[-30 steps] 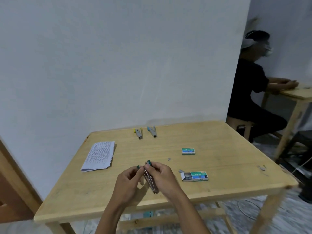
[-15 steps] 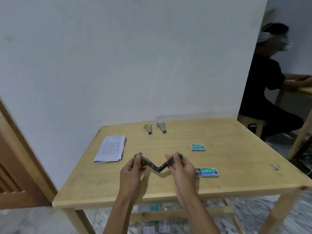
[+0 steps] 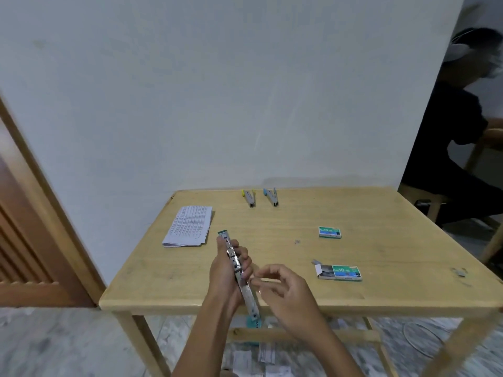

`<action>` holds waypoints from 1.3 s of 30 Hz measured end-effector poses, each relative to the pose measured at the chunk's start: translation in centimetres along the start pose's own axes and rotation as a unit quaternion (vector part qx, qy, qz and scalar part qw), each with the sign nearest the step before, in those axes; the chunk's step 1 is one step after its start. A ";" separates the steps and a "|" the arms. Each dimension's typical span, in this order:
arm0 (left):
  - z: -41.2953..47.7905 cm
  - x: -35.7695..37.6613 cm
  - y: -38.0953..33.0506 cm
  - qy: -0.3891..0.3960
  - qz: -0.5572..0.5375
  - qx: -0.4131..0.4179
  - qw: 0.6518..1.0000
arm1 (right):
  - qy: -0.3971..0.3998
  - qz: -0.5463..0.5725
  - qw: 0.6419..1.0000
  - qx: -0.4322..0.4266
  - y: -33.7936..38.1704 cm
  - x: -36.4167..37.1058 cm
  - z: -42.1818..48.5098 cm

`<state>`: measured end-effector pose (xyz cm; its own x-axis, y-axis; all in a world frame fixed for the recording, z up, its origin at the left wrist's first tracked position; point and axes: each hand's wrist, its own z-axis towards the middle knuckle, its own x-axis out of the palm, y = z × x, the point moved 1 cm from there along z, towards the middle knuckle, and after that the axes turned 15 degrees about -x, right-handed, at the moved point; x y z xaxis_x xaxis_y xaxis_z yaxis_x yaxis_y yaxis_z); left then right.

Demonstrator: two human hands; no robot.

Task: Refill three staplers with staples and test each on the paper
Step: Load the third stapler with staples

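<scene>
While the left hand (image 3: 226,270) wraps its fingers around an unfolded stapler (image 3: 237,270) held above the table's (image 3: 190,284) near edge, the right hand (image 3: 283,289) sits just beside it, thumb and forefinger pinched together; whether they grip staples is too blurred to tell. Yellow stapler (image 3: 249,197) and blue stapler (image 3: 270,197) lie at the far edge, paper (image 3: 189,225) to the left. Closed box (image 3: 330,232) and open box (image 3: 340,272) read "No.10"; smaller print is illegible.
</scene>
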<state>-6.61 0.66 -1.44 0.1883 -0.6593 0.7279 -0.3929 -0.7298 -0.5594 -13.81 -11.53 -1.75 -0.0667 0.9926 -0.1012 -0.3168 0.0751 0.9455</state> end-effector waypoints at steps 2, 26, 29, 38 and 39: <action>0.0 -0.3 0.5 0.026 0.039 -0.008 0.999 | 0.000 -0.068 0.997 -0.039 0.7 -0.3 0.7; 0.2 -1.3 1.2 0.082 0.210 -0.089 0.970 | 0.047 -0.379 0.898 -0.218 -0.2 -0.1 4.7; 0.2 -1.3 1.3 0.083 0.220 -0.092 0.968 | 0.034 -0.377 0.898 -0.222 -0.3 -0.2 4.4; 0.2 -1.3 1.2 0.052 0.201 -0.079 0.975 | 0.041 -0.342 0.892 -0.293 0.1 -0.3 2.4; 0.3 -1.3 1.3 0.048 0.184 -0.081 0.978 | 0.054 -0.332 0.893 -0.299 0.1 -0.1 2.0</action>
<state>-7.05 0.54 -3.26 -0.0762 -0.8461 0.5275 -0.5577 -0.4024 -0.7260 -11.93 -11.44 -1.06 0.2427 0.7310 -0.6378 -0.7670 0.5471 0.3351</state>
